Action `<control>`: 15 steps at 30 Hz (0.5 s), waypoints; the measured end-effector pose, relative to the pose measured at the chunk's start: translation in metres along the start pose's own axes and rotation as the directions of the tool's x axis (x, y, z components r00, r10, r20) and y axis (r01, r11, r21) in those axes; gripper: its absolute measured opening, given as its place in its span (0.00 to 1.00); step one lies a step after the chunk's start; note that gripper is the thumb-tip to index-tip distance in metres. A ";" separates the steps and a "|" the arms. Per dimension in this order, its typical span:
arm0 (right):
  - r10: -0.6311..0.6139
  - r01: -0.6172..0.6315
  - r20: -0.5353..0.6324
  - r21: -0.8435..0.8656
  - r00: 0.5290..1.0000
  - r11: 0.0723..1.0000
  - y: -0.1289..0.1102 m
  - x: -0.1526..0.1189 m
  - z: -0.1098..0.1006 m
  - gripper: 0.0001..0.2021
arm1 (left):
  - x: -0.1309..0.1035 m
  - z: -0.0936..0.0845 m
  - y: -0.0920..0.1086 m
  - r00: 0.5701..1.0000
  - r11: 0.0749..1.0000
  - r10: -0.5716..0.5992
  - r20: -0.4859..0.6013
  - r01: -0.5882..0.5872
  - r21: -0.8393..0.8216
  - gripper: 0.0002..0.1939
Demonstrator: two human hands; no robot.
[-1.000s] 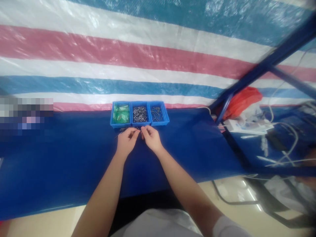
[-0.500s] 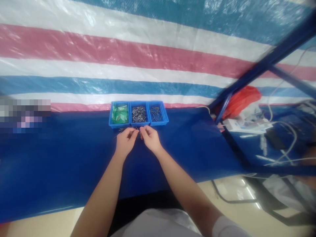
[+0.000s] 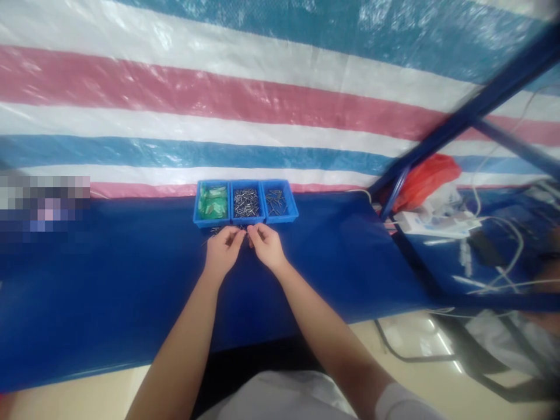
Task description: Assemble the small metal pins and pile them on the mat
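Note:
My left hand and my right hand meet almost fingertip to fingertip just in front of three joined blue bins. Both are closed in a pinch; whatever sits between the fingers is too small to make out. The left bin holds green plastic packets. Many short dark metal pieces fill the middle bin. Thin screw-like metal pieces lie in the right bin. A few dark slender pieces show on the table behind my left hand, partly hidden by it.
A blue cover spreads over the table, with a striped plastic sheet behind it. To the right stands a blue metal frame. Beyond it are a red bag, white cables and a dark adapter.

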State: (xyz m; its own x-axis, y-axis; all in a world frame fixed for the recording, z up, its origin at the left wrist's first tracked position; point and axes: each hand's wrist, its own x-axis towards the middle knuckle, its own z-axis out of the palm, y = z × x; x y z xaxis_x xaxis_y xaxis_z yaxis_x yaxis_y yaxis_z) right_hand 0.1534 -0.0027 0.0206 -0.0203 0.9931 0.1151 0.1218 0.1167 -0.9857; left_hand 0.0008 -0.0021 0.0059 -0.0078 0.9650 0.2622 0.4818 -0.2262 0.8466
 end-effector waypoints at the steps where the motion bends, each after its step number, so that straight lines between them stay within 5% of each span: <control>1: 0.000 0.000 -0.001 0.001 1.000 1.000 0.000 0.000 0.000 0.23 | 0.000 0.000 0.000 1.000 1.000 0.000 -0.002 0.000 0.000 0.14; 15: 0.001 -0.001 -0.004 -0.016 1.000 1.000 -0.001 0.000 -0.001 0.23 | 0.001 0.000 0.001 1.000 1.000 0.002 0.000 -0.002 -0.001 0.15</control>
State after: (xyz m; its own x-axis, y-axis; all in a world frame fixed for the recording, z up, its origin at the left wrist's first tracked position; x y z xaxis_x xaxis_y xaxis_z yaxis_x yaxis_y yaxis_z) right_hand 0.1541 -0.0030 0.0221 -0.0165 0.9933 0.1141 0.1373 0.1153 -0.9838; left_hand 0.0015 -0.0013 0.0064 -0.0065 0.9645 0.2640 0.4812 -0.2284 0.8463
